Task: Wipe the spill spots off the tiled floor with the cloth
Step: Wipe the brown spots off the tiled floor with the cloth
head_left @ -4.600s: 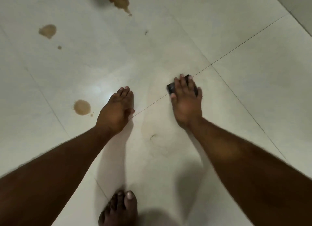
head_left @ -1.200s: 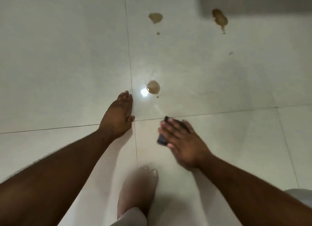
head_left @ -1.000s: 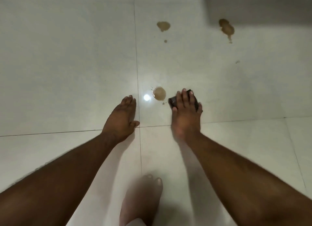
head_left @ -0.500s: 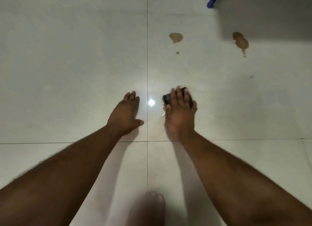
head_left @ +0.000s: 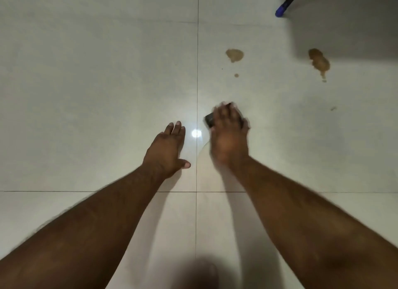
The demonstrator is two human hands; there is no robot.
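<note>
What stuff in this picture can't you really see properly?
- Cloth: head view, mostly covered by the right hand; only a dark corner shows.
- Right hand's fingers: blurred by motion, so their grip is unclear.
- Blue-tipped pole: cut off by the top edge.
- Blurry shape at the bottom edge: too smeared to name.
- Floor under the right hand: hidden, so any spill there is unknown.
</note>
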